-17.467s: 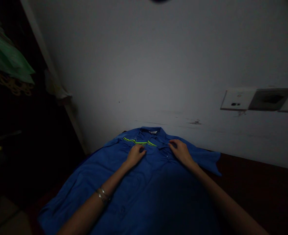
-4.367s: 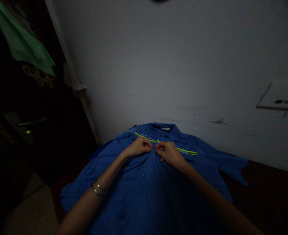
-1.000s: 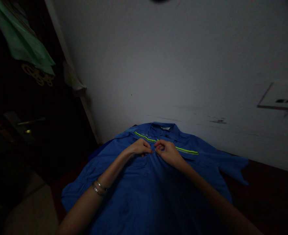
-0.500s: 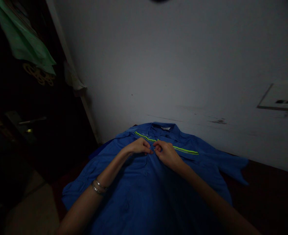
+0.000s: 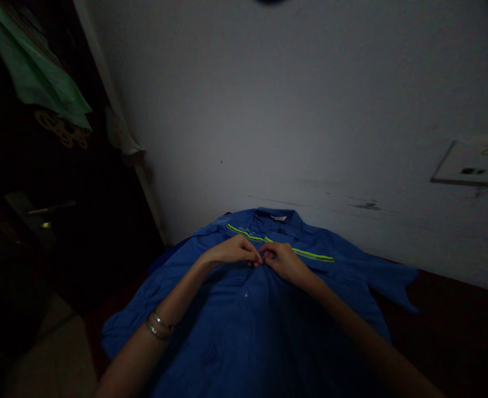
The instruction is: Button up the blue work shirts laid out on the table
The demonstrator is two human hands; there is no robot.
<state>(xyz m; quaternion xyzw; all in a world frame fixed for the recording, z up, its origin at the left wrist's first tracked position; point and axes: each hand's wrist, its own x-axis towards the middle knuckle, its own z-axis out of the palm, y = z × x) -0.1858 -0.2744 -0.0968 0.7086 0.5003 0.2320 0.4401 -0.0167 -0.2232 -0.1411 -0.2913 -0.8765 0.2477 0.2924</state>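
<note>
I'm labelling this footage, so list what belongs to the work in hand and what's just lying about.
In the work:
- shirt
- left hand and right hand, both at its front

Just about:
- green cloth, hanging
- door handle
- wall socket

One blue shirt (image 5: 246, 326); one left hand (image 5: 236, 251); one right hand (image 5: 286, 263); two bracelets (image 5: 157, 334); one door handle (image 5: 53, 208).

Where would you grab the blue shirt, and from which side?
Likely the end of the sleeve at picture right, coming from the right: it juts out from the shirt, uncovered, while the left hand and right hand are at the front.
</note>
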